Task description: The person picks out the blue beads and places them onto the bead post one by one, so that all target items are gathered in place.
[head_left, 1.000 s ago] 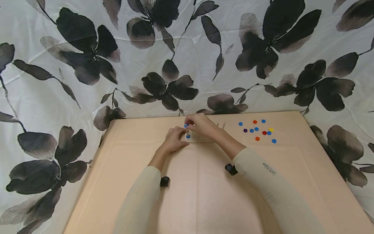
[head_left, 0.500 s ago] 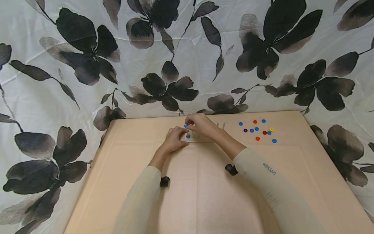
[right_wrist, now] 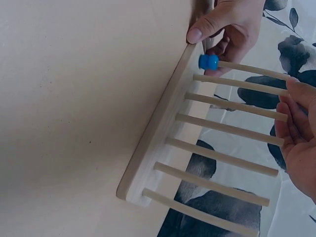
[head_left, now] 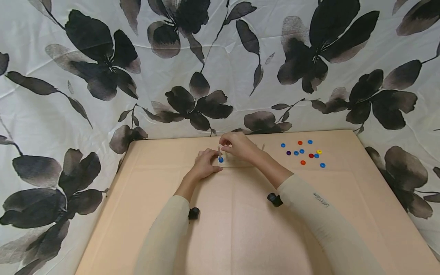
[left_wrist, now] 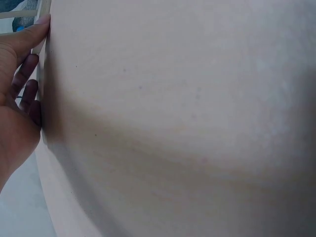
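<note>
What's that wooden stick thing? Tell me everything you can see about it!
The peg rack is pale and looks wooden: a long base with a row of seven thin, upright pegs. It stands on the table, near the far edge. The end peg carries blue rings at its foot; the others are bare. The left hand grips that end. The right hand is by the peg tops; contact is unclear.

L-hand grip (left_wrist: 15,118), thumb on wood base (left_wrist: 43,7), blue bead (left_wrist: 20,28) nearby, shadowed tbl (left_wrist: 173,89)

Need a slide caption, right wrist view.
Left hand grips one end of a wooden peg rack; blue beads sit low on the end peg, right hand by its tip.
</note>
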The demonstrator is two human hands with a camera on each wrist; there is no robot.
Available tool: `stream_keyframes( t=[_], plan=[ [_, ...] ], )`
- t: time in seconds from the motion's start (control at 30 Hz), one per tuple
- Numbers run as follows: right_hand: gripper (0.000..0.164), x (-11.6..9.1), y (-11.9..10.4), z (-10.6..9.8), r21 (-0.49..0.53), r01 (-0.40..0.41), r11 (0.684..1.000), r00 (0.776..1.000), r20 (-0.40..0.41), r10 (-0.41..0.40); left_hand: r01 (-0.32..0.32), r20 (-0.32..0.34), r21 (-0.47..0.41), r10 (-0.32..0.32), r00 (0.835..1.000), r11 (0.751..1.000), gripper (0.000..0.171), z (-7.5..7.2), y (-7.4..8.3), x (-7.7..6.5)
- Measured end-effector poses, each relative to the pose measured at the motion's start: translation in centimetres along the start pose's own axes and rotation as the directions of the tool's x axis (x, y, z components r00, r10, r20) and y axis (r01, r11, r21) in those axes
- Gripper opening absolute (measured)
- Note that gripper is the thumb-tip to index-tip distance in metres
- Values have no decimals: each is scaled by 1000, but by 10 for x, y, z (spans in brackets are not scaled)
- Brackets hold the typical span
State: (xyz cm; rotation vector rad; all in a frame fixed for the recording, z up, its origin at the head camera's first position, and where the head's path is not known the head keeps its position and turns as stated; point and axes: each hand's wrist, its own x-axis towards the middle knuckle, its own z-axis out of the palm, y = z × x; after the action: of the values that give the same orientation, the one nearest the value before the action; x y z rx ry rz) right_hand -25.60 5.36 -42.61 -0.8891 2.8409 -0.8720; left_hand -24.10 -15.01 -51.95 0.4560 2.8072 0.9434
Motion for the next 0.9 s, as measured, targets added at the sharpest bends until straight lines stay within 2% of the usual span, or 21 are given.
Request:
stream_keyframes(
  t=[0.43, 0.73, 0.9],
  plan=[
    [20, -40, 15, -22, 40, -20, 999, 993, -113, 24, 19, -13, 11, -19, 1000, 1000, 54, 4, -1, -2],
    [21, -87, 42, -40, 105, -52, 993, 979, -191, 72, 31, 0, -8, -31, 1000, 999, 55, 6, -1, -4],
    [23, -115, 58, -47, 99, -135, 986, 966, -207, 153, 26, 6, 1, -26, 1000, 1000, 55, 6, 2, -4]
  ],
)
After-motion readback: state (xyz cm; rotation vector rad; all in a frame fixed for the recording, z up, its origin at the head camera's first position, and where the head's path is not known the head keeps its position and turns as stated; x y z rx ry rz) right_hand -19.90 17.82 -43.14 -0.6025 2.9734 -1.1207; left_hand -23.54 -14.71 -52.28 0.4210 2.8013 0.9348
